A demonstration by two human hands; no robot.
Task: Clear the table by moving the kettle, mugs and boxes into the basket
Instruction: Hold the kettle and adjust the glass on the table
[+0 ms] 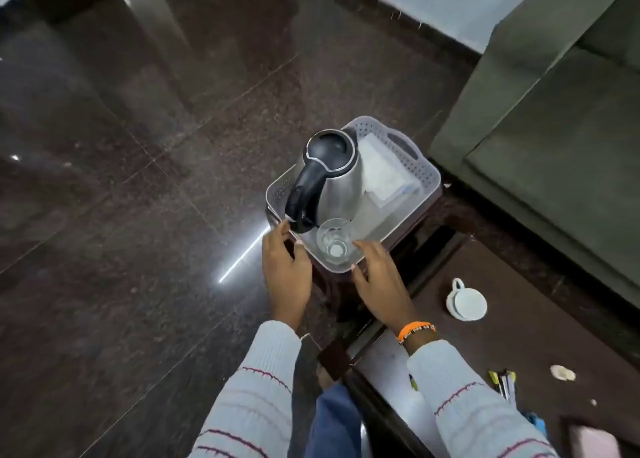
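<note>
A pale grey perforated basket rests on a small dark stand. Inside it stands a steel kettle with a black lid and handle. A clear glass sits at the near edge, and a white box lies at the far side. My left hand grips the basket's near-left rim beside the kettle handle. At the near-right corner, my right hand holds the rim with fingers over it. A white mug lies on the dark table to the right, outside the basket.
A green sofa stands close behind and right of the basket. On the table's near right are pens, a small pale scrap and a pink item. Polished dark stone floor spreads to the left.
</note>
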